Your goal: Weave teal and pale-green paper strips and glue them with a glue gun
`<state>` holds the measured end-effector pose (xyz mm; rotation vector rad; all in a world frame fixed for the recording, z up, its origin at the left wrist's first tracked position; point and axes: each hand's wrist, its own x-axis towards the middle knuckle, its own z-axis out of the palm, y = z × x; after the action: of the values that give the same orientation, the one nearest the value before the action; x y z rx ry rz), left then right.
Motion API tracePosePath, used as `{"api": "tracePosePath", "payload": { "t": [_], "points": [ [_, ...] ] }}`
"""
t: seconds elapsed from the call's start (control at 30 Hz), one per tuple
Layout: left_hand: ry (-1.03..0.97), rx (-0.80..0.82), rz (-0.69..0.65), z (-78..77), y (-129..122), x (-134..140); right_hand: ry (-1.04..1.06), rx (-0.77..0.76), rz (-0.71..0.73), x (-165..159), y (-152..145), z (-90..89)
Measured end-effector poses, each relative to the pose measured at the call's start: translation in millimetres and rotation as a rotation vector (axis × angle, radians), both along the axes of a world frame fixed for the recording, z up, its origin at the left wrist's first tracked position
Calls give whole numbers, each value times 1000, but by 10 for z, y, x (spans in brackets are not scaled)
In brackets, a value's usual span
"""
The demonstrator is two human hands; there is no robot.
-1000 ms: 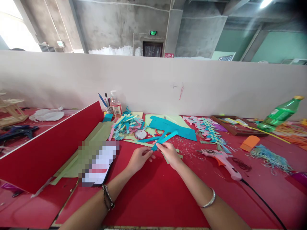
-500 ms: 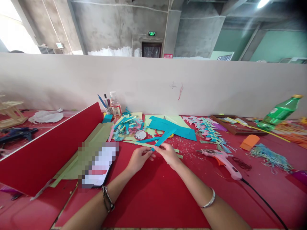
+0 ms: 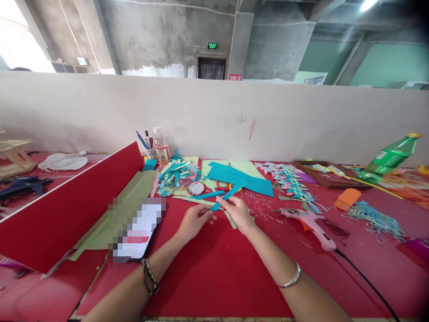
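Observation:
A narrow blue paper strip [image 3: 231,193] runs slantwise over the table, its near end between my two hands. My left hand [image 3: 194,222] pinches that near end between thumb and fingers. Close beside it, my right hand [image 3: 237,214] is closed on the same strip with thumb and forefinger. A pale green paper strip [image 3: 230,220] slants out below my right fingers; whether they grip it too I cannot tell. Just beyond lies a wide blue paper sheet [image 3: 256,184], where the strip's far end overlaps it. Another blue strip [image 3: 209,195] lies behind my left hand.
On the left are a phone [image 3: 137,232], green paper [image 3: 132,192] and an upright red board [image 3: 77,205]. Paper scraps [image 3: 179,174] and a round lid [image 3: 195,188] lie behind. A pink glue gun [image 3: 310,223], woven strips [image 3: 291,181] and a leaning green bottle [image 3: 390,156] are on the right.
My right hand has shifted slightly right and up along the blue strip. The pale green strip below it has swung from pointing right to pointing down toward me. My left hand stays in place.

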<state>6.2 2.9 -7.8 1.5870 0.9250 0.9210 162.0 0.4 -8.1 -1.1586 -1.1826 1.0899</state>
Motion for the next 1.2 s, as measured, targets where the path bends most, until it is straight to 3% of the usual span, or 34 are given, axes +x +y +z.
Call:
{"api": "tracePosePath", "payload": {
  "t": [0.27, 0.4, 0.77, 0.9, 1.1, 1.2],
  "points": [
    [-48, 25, 223, 80, 8, -15, 101, -25, -59, -14, 5, -5],
    [-69, 7, 270, 134, -14, -28, 151, -36, -105, 2, 17, -8],
    [-233, 84, 419, 74, 14, -40, 230, -35, -148, 12, 52, -57],
    [-234, 88, 384, 105, -26, -25, 245, -47, -169, 33, 60, -49],
    [-32, 243, 150, 126, -120, 4, 254, -83, -137, -9, 44, -49],
    [6, 273, 156, 128, -131, 11, 243, -86, -141, -14, 42, -50]
  ]
}}
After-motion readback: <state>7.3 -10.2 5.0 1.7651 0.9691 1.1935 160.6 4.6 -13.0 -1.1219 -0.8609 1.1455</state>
